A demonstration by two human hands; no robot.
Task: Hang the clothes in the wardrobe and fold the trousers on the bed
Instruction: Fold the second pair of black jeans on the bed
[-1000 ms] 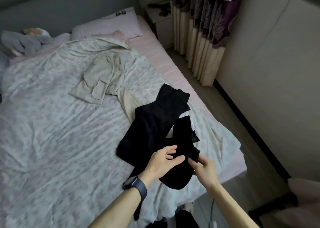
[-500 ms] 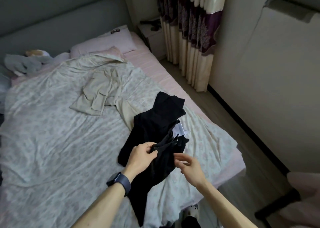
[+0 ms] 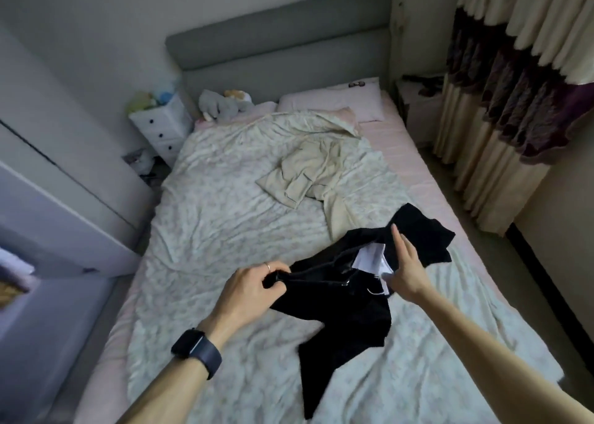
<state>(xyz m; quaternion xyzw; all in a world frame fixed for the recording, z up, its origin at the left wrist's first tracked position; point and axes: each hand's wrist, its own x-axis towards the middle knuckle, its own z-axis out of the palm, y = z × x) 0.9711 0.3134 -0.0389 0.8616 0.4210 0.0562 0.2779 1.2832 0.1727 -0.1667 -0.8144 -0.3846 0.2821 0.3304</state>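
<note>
Black trousers (image 3: 347, 314) lie crumpled on the near right part of the bed (image 3: 225, 230), their white pocket lining showing at the waistband. My left hand (image 3: 254, 288) grips the left end of the waistband with curled fingers and lifts it slightly. To the right, my right hand (image 3: 403, 266) is raised over the white lining with its fingers straight, holding nothing. A beige garment (image 3: 308, 179) lies rumpled further up the bed.
A white wardrobe (image 3: 64, 198) stands along the left. A small white drawer unit (image 3: 164, 127) sits beside the grey headboard (image 3: 279, 50). Pillows and soft toys (image 3: 221, 105) lie at the bed's head. Curtains (image 3: 514, 108) hang on the right above a strip of floor.
The camera has swung left and up, bringing the wardrobe and headboard into view. My left hand has pulled the waistband leftward; my right hand has risen, fingers straightened, over the white lining.
</note>
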